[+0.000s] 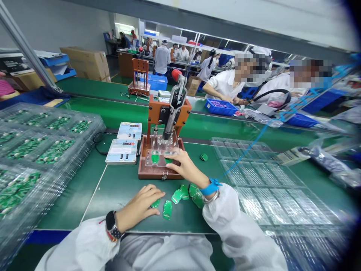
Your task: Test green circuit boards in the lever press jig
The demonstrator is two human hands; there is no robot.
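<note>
My right hand reaches into the clamp fixture, its thumb and fingers around a green circuit board at the clear plate. Another green board sits in that plate's left place. Above them, the red-knobbed toggle lever stands upright. Low on the bench, my left hand rests with fingers stretched and thumb apart, fingertips over a partly covered board. To its right lie a single board, a few overlapping boards and a pile near my right wrist.
Stacked clear trays of boards fill the left side. Two counter boxes with red digits adjoin the fixture. Clear compartment trays lie at right, with a blue cord crossing above. Co-workers sit beyond a blue bin.
</note>
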